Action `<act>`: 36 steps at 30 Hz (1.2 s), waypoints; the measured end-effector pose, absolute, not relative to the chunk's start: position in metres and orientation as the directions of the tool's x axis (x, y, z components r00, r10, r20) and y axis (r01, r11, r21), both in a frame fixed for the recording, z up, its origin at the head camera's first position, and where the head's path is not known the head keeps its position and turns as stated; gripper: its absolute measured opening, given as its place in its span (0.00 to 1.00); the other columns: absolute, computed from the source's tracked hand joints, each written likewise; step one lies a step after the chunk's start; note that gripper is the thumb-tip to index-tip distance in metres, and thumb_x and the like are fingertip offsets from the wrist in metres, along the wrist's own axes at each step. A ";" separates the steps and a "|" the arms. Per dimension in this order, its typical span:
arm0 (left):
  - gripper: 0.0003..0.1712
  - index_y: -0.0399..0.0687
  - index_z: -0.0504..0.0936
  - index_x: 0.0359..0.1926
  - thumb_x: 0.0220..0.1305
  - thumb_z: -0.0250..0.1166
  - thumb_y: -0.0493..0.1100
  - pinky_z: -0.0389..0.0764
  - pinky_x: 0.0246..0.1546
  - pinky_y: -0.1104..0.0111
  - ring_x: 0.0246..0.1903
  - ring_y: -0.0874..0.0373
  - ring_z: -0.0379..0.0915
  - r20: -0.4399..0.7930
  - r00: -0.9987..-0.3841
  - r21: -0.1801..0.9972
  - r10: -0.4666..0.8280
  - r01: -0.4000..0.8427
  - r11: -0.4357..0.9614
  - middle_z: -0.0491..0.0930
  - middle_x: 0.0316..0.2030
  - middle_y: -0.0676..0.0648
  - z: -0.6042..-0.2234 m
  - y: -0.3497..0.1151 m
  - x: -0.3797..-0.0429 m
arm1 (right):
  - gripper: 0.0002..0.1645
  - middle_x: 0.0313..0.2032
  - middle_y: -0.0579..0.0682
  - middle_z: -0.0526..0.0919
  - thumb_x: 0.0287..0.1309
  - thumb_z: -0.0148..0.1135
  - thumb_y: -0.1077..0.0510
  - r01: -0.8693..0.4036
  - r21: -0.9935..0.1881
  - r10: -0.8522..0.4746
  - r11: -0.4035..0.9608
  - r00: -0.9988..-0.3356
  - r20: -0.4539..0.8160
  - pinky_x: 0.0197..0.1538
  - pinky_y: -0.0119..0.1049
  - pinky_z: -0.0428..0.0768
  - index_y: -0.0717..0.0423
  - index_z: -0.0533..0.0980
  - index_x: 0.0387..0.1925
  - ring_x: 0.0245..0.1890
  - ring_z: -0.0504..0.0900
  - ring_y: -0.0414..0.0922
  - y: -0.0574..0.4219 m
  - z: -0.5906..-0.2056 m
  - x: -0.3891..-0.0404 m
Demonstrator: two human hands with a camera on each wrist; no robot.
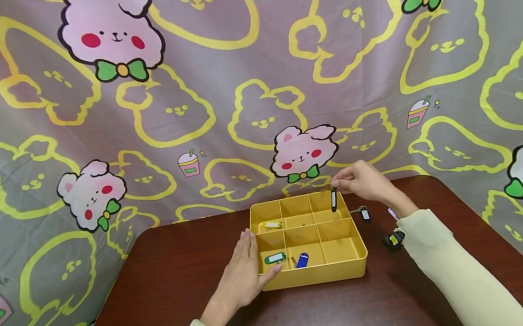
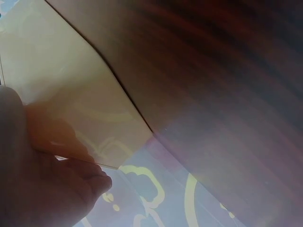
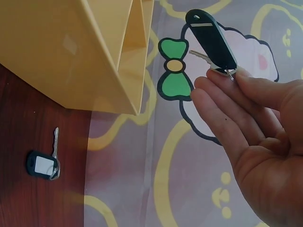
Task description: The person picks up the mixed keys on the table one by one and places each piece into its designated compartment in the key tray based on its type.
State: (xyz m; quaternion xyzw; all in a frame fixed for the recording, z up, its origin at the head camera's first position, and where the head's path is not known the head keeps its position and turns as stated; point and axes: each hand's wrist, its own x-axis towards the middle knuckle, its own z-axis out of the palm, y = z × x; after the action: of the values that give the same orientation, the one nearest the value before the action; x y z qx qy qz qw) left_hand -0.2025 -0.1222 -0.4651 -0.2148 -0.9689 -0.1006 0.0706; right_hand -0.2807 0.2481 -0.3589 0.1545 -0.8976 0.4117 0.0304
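Observation:
Between thumb and fingertips, my right hand [image 1: 364,181] pinches the ring of a black key tag [image 1: 334,200]. In the right wrist view a silver key [image 3: 200,56] hangs beside that tag. It is held up over the back right compartment of a yellow divided box [image 1: 314,275]. My left hand [image 1: 240,277] rests against the box's left side, fingers straight along the wall, thumb over the front rim. Inside the box lie a yellow key tag [image 1: 273,225] at back left, a green key tag [image 1: 275,257] at front left and a blue key tag [image 1: 302,260] at front middle.
On the brown table [image 1: 182,277], right of the box, lies another black key tag [image 1: 365,215] with its key. A purple thing [image 1: 393,214] shows partly behind the right wrist. A patterned cloth [image 1: 217,109] hangs close behind the table.

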 end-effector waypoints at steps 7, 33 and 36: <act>0.63 0.29 0.49 0.82 0.72 0.50 0.78 0.55 0.83 0.49 0.85 0.40 0.39 0.174 -0.901 0.168 0.398 0.426 0.889 0.43 0.84 0.31 -0.466 -0.123 -0.202 | 0.16 0.50 0.66 0.90 0.76 0.59 0.60 -0.240 -0.787 -0.247 0.568 -0.962 0.115 0.50 0.44 0.91 0.69 0.86 0.52 0.49 0.92 0.59 0.242 -0.361 -0.289; 0.63 0.29 0.50 0.81 0.72 0.47 0.80 0.56 0.83 0.49 0.85 0.38 0.40 0.175 -0.899 0.187 0.401 0.430 0.883 0.44 0.83 0.31 -0.464 -0.123 -0.202 | 0.14 0.47 0.67 0.90 0.74 0.61 0.64 -0.174 -0.820 -0.251 0.545 -0.967 0.039 0.53 0.55 0.89 0.72 0.86 0.49 0.48 0.91 0.63 0.232 -0.371 -0.306; 0.63 0.29 0.50 0.81 0.72 0.47 0.80 0.55 0.83 0.49 0.85 0.38 0.40 0.174 -0.900 0.188 0.400 0.429 0.884 0.44 0.83 0.31 -0.464 -0.122 -0.202 | 0.14 0.48 0.67 0.90 0.74 0.61 0.64 -0.169 -0.824 -0.244 0.541 -0.969 0.039 0.53 0.55 0.89 0.72 0.86 0.50 0.48 0.91 0.62 0.231 -0.371 -0.306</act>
State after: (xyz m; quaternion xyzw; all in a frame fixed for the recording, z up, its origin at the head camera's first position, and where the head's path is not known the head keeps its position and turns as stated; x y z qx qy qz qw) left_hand -0.2021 -0.1225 -0.4641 -0.2139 -0.9683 -0.1115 0.0652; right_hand -0.3064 0.2306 -0.3713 0.1177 -0.8769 0.4642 -0.0403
